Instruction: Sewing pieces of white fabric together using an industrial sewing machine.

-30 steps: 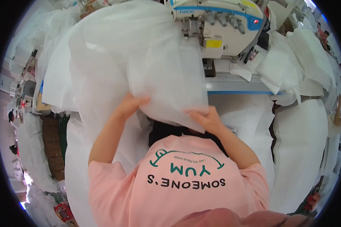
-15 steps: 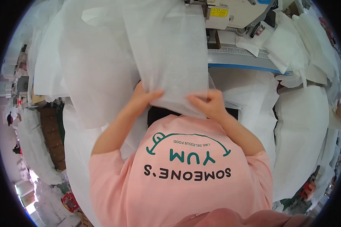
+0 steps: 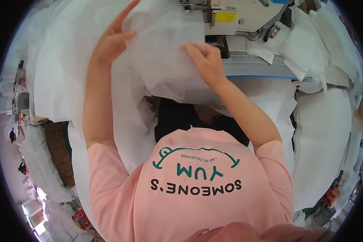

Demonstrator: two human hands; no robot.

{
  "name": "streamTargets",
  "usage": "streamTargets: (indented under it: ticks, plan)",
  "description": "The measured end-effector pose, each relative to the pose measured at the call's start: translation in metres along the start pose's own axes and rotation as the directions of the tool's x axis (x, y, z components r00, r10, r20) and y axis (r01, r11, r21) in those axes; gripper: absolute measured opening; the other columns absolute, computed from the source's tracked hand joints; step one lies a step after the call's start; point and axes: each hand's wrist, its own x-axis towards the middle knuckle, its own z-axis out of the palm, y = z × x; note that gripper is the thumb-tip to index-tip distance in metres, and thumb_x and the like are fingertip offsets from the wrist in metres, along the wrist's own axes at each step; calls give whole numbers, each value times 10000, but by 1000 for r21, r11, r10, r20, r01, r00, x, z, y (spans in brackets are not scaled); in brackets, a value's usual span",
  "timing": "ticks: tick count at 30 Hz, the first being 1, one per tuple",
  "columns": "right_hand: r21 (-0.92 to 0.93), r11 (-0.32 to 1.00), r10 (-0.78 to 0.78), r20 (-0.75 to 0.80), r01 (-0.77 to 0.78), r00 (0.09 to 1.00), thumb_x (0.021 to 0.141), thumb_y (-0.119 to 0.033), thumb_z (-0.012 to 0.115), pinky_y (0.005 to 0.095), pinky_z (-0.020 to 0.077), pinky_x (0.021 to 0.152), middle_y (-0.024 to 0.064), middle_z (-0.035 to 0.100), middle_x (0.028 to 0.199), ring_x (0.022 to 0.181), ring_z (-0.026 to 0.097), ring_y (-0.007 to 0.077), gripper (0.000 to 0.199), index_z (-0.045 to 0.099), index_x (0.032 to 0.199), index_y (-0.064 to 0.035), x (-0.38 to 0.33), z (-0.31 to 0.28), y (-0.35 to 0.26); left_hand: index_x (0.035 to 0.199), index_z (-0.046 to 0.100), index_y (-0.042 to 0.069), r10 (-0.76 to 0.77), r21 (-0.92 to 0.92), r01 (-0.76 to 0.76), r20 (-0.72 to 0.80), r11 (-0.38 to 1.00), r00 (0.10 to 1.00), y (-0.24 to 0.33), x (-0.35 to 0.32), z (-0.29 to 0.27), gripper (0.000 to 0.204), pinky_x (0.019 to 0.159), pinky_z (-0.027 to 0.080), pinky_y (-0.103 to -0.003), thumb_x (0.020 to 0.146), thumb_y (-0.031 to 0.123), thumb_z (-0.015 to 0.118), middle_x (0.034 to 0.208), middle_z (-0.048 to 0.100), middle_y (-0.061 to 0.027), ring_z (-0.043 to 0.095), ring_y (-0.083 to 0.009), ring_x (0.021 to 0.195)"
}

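A thin, translucent white fabric sheet (image 3: pixel 161 60) stretches in front of me up to the sewing machine (image 3: pixel 242 20), its lower part slack over the work table's edge. My left hand (image 3: pixel 111 44) is at the sheet's left side, fingers stretched forward and thumb apart, touching or just above the cloth. On the right side, my right hand (image 3: pixel 207 60) grips the sheet near its edge, thumb on top and some fingers hidden, just left of the machine's dark base. Motion blurs the cloth and fingertips somewhat.
A grey table edge with a ruler strip (image 3: pixel 250 59) and blue trim runs to the right. Small tools (image 3: pixel 272 32) and a white scrap (image 3: pixel 260 52) lie beside the machine. White fabric piles (image 3: pixel 322 117) stand at right; more white cloth (image 3: pixel 54 80) drapes at left.
Both hands have moved forward, away from my body, taking the sheet's near end from my lap toward the machine. My left hand has spread its fingers and shifted left.
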Motion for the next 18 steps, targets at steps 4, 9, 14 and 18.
streamTargets:
  ticks: [4,9,14,18]
  plan:
    - [211,963,166,36,-170,985,884,-205,530,227,467,669,49,669,878,758,609,94,245,668,950,-13,31,7,-25,925,690,51,-19,-158,-14,-209,987,978,15,25,-3,165,685,465,-236,818,7,573,918,666,-67,604,-117,805]
    - [277,944,111,255,-182,961,903,-212,505,254,499,657,86,660,965,784,639,140,259,643,997,-14,23,15,-36,1141,589,74,413,966,-32,138,-255,900,20,49,-23,421,802,459,-317,743,-55,543,1053,617,-120,577,-252,969]
    - [343,828,351,299,-443,887,910,-222,505,236,496,607,68,651,906,715,625,134,289,571,1098,-13,26,-9,-41,917,630,14,-638,972,-59,-102,-226,763,-2,40,-10,246,650,440,-383,694,-13,528,843,593,-164,568,-301,774]
    - [773,533,149,315,-344,937,915,-284,506,227,480,580,18,572,734,627,574,107,352,518,1136,-10,42,-93,17,1186,492,60,-787,868,-98,485,487,381,-34,14,110,453,678,466,-369,770,187,621,877,648,-135,608,-277,747]
